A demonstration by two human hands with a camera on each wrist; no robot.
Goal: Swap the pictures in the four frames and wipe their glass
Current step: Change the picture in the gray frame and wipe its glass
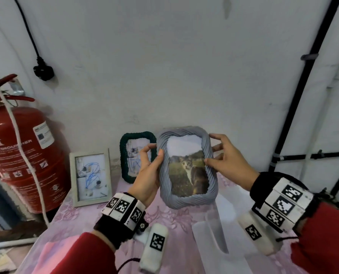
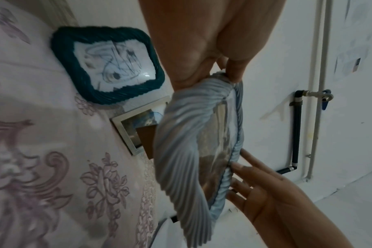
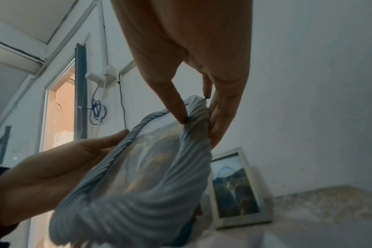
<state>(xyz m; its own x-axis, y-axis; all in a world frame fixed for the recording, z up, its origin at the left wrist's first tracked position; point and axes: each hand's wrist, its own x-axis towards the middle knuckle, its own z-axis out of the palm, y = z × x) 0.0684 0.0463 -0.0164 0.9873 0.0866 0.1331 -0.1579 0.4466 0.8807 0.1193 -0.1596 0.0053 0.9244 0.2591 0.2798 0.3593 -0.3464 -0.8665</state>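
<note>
A grey ribbed frame (image 1: 186,169) with a cat photo is held upright above the table. My left hand (image 1: 154,155) grips its left edge, thumb on the front. My right hand (image 1: 217,155) pinches its right edge between thumb and fingers, as the right wrist view shows at the right hand (image 3: 198,109) on the grey frame (image 3: 159,193). Behind it a dark green frame (image 1: 138,157) with a scribbled drawing leans on the wall. A pale flat frame (image 1: 90,178) with a blue scribble stands left. Another white frame (image 3: 238,189) holds a mountain photo.
The table wears a pink floral cloth (image 1: 174,218). A white sheet (image 1: 210,234) lies on it near my right wrist. A red fire extinguisher (image 1: 22,155) stands at the table's left end. The white wall is close behind, with black pipes (image 1: 303,95) at right.
</note>
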